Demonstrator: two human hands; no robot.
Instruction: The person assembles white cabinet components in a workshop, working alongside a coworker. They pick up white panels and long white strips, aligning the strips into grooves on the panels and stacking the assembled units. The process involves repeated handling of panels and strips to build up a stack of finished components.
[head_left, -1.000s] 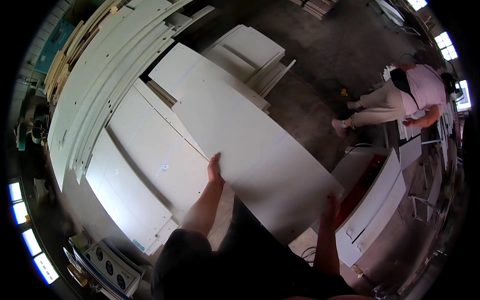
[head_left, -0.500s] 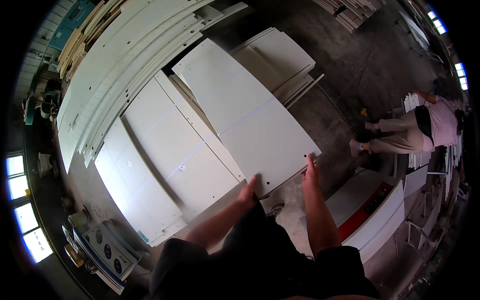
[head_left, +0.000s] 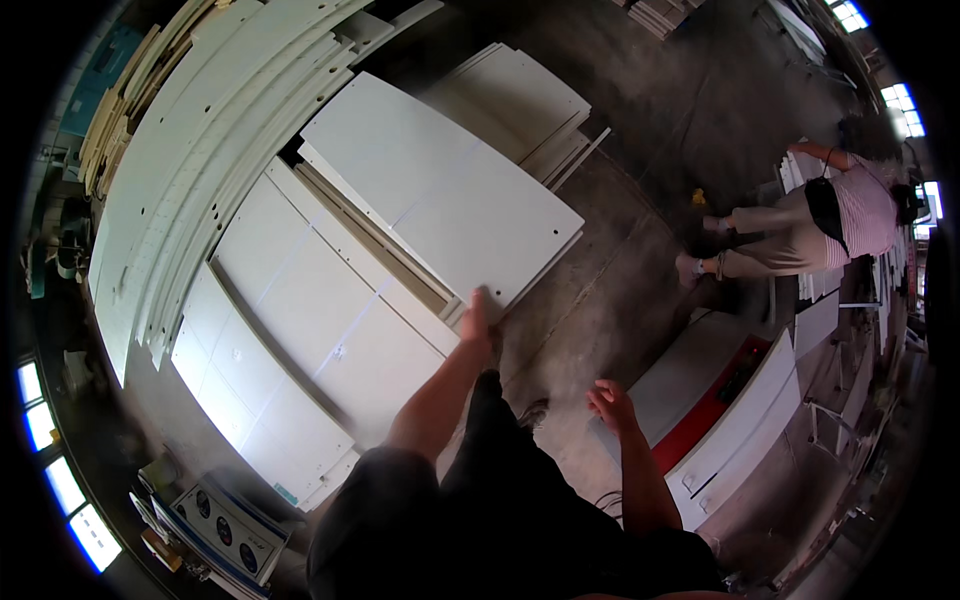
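Floor (head_left: 615,275) dark; panel (head_left: 430,180) lies ahead of left hand (head_left: 477,318), long axis forward-left. Left nearer, touching its corner, grip unclear; right hand (head_left: 612,405) empty, loosely curled.

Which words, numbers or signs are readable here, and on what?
None reads clearly enough to quote.
Teal label on a pale panel: too small.
Light cover with dark discs, lower left: markings too small.
White board at the left hand: no lettering visible.
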